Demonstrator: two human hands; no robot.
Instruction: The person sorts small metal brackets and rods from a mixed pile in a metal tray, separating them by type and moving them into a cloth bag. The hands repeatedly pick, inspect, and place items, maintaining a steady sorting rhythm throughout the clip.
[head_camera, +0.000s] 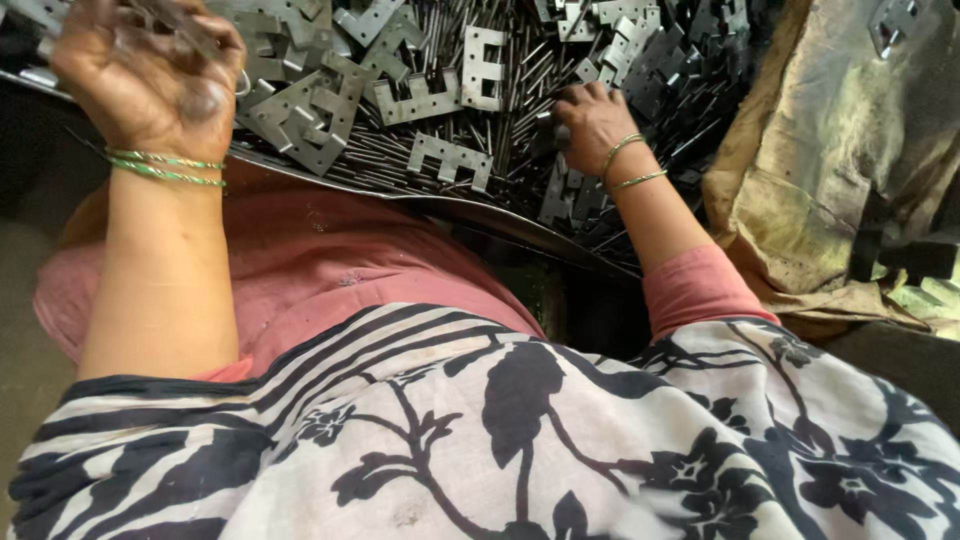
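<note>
A big heap of flat grey E-shaped metal plates and thin metal pins fills a shallow dark tray in front of me. My left hand, grimy and wearing green bangles, is raised at the upper left above the heap. Its fingers are curled around a few small metal pieces. My right hand, also with bangles, lies knuckles up on the heap at centre right. Its fingers are bent down among dark plates and hidden, so I cannot see whether it grips one.
A stained brownish cloth or sack lies to the right of the tray, with a few dark metal parts on it. My pink garment and black-and-white patterned scarf fill the lower half of the view.
</note>
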